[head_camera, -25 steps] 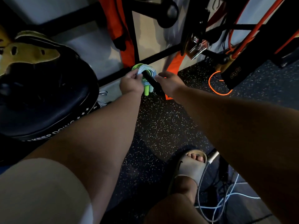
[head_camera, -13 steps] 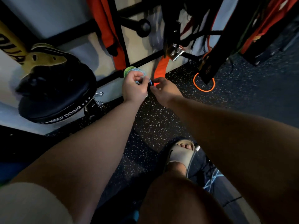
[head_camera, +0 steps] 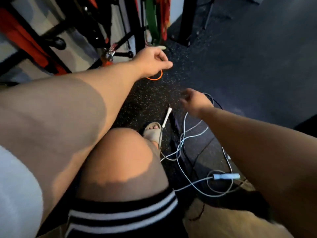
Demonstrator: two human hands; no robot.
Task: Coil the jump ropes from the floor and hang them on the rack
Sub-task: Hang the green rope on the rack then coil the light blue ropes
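The only camera rode on the person's head, tipped forward and steeply down past a bent knee [head_camera: 127, 152] to the speckled floor [head_camera: 223, 69]. It looked from close (wide-angle, edges bowed), the rack [head_camera: 139, 28] at upper left.

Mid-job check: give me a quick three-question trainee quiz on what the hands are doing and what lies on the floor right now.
1. True or false: the right hand grips a coiled rope.
2. Which of these lies on the floor beside the sandal? A) a white rope handle B) a kettlebell C) a folded towel
3. Fill in: the small loop on the floor just below the left hand is ____ in colour.

Key: 1 false, its fingers are spread and hold nothing. 2 A. 3 orange.
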